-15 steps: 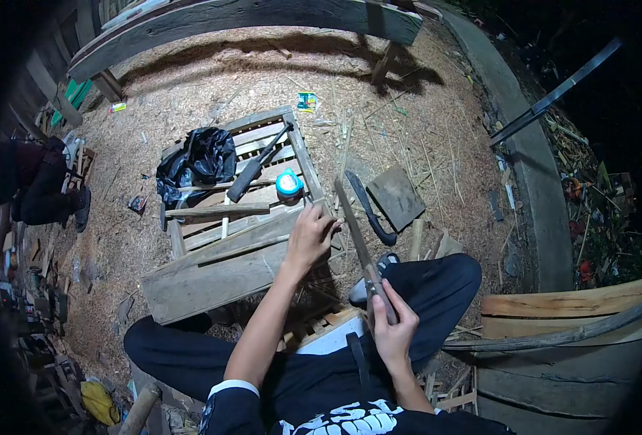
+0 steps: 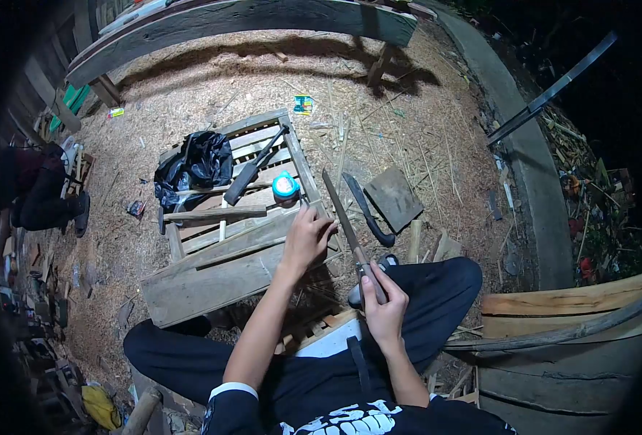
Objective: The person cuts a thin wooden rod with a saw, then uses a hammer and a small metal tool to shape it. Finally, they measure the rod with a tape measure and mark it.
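Observation:
My right hand (image 2: 385,308) is closed around the wooden handle of a long knife (image 2: 346,225). Its narrow blade points forward and a little left, with the tip beyond my left hand. My left hand (image 2: 306,243) rests at the right end of a grey wooden plank (image 2: 212,283), fingers pinched together; whatever they hold is too small to make out. Just beyond the left hand a blue and white round container (image 2: 285,188) stands on a low slatted wooden table (image 2: 296,145). A second, dark-bladed knife (image 2: 245,181) lies on the slats.
A black plastic bag (image 2: 201,159) and a wooden stick (image 2: 216,214) lie on the table. Right of it, a curved dark-handled blade (image 2: 368,210) and a square board (image 2: 395,199) are on the shavings. Another person (image 2: 46,188) sits far left. Planks (image 2: 567,312) stand at right.
My right hand has moved forward and slightly left with the long knife, and the blade tip has swung left. My left hand stays at nearly the same spot on the plank.

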Demonstrator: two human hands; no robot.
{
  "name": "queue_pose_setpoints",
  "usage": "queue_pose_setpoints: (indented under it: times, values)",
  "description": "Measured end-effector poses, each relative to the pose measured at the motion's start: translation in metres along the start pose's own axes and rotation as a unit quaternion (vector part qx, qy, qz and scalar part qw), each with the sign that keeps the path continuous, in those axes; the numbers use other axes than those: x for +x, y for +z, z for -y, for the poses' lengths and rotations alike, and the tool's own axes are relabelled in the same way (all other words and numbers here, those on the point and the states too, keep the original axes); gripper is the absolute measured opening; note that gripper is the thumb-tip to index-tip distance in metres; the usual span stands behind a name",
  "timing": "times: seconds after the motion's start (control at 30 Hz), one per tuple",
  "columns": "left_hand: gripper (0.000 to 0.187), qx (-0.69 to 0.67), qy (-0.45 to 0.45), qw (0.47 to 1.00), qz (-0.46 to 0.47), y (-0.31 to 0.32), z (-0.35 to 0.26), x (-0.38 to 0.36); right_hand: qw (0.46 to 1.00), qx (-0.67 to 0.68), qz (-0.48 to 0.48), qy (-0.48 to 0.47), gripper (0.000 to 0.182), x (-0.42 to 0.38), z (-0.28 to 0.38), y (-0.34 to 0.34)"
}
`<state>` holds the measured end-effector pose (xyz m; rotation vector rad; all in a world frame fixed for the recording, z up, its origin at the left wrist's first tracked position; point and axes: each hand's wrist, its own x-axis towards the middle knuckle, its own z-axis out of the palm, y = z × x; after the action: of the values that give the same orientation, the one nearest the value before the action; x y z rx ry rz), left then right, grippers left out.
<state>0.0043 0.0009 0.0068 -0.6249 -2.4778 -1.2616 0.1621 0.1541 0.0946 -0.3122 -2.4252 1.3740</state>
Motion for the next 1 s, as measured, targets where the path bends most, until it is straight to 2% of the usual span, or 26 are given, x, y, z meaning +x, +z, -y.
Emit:
queue_pose_setpoints:
  times: [0.43, 0.53, 0.67, 0.7, 0.8, 0.87, 1.0]
  values:
    - [0.013, 0.010, 0.014, 1.000, -0.003, 0.004, 0.001, 0.000, 1.000, -0.011, 0.012, 0.001, 0.035, -0.001, 0.002, 0.001]
    - [0.013, 0.000, 0.019, 1.000, -0.014, 0.003, 0.002, 0.001, 1.000, -0.009, 0.026, 0.016, 0.035, -0.020, 0.010, -0.019]
    - [0.010, -0.007, 0.049, 0.998, 0.023, 0.004, 0.000, -0.001, 0.999, 0.000, 0.021, 0.042, 0.035, 0.008, 0.013, 0.001]
    - [0.010, -0.017, 0.040, 0.999, 0.017, 0.005, -0.001, -0.001, 1.000, -0.006, 0.015, 0.006, 0.035, 0.015, 0.010, 0.008]
    - [0.009, -0.013, 0.033, 0.999, -0.005, 0.001, 0.003, -0.002, 0.999, -0.012, 0.019, 0.036, 0.035, -0.006, 0.021, -0.010]
    - [0.010, -0.021, 0.043, 0.999, 0.002, 0.003, 0.003, -0.002, 1.000, -0.007, 0.012, 0.016, 0.036, -0.019, 0.008, -0.013]
    - [0.012, -0.014, 0.046, 0.999, 0.007, 0.003, 0.004, 0.000, 1.000, -0.020, 0.008, -0.020, 0.036, 0.015, 0.010, 0.019]
